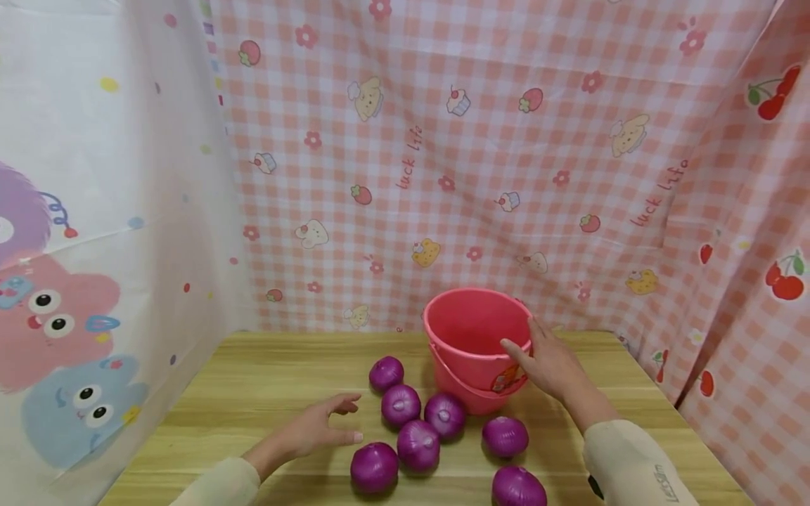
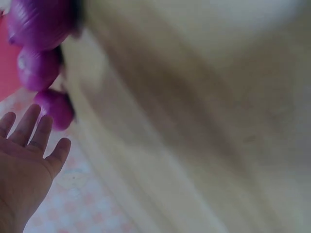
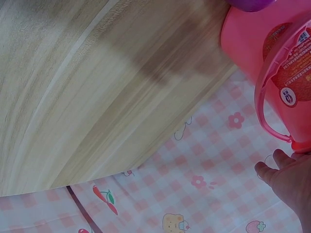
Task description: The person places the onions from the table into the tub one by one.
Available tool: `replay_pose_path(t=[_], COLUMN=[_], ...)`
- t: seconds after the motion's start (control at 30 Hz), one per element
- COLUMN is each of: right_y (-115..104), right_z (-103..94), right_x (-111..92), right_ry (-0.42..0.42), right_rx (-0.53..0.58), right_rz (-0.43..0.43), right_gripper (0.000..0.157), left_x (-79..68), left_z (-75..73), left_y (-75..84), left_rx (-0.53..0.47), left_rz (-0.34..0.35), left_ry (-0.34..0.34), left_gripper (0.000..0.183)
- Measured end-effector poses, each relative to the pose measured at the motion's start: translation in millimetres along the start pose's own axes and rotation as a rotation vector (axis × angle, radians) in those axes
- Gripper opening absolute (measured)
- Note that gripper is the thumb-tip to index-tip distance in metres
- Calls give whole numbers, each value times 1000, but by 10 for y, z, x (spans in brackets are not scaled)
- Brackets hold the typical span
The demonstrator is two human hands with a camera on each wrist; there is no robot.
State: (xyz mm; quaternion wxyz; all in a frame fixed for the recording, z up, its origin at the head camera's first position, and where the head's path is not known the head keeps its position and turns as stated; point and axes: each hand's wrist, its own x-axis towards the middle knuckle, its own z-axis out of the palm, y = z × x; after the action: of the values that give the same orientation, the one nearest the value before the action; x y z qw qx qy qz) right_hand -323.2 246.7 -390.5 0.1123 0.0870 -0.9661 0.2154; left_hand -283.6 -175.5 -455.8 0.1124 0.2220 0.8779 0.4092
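Note:
Several purple onions (image 1: 418, 446) lie on the wooden table, most in a cluster left of and in front of a pink bucket (image 1: 451, 362). The bucket stands upright, its inside bare where it shows and its handle hanging down the front. My left hand (image 1: 310, 430) hovers just left of the cluster, fingers extended and thumb apart, holding nothing. In the left wrist view, onions (image 2: 54, 109) appear beyond its fingertips. At the bucket's right rim is my right hand (image 1: 552, 360), fingers spread along the side and thumb over the front; firm contact is hard to tell.
Two onions (image 1: 505, 436) lie apart at the front right, one cut off by the frame's lower edge. A checked pink curtain (image 1: 392, 211) hangs behind the table (image 1: 272, 372), and a white cartoon-print sheet (image 1: 158, 176) hangs at the left.

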Motion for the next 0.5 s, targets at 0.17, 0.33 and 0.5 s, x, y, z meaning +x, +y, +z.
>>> replay_pose_path(t=[0.17,0.33,0.5], right_y=[0,11,13], right_z=[5,17,26], right_x=[3,4,10], right_ry=[2,6,4], right_rx=[1,10,11], right_rz=[-3,-8,-7], right_gripper=[91,89,89], left_x=[-120,-175,-190], left_z=[133,234,304], left_y=[-85,-91,-110], left_rx=[26,28,7], left_rz=[76,105,90], left_ry=[-55,-75,-91], left_gripper=[73,75,76])
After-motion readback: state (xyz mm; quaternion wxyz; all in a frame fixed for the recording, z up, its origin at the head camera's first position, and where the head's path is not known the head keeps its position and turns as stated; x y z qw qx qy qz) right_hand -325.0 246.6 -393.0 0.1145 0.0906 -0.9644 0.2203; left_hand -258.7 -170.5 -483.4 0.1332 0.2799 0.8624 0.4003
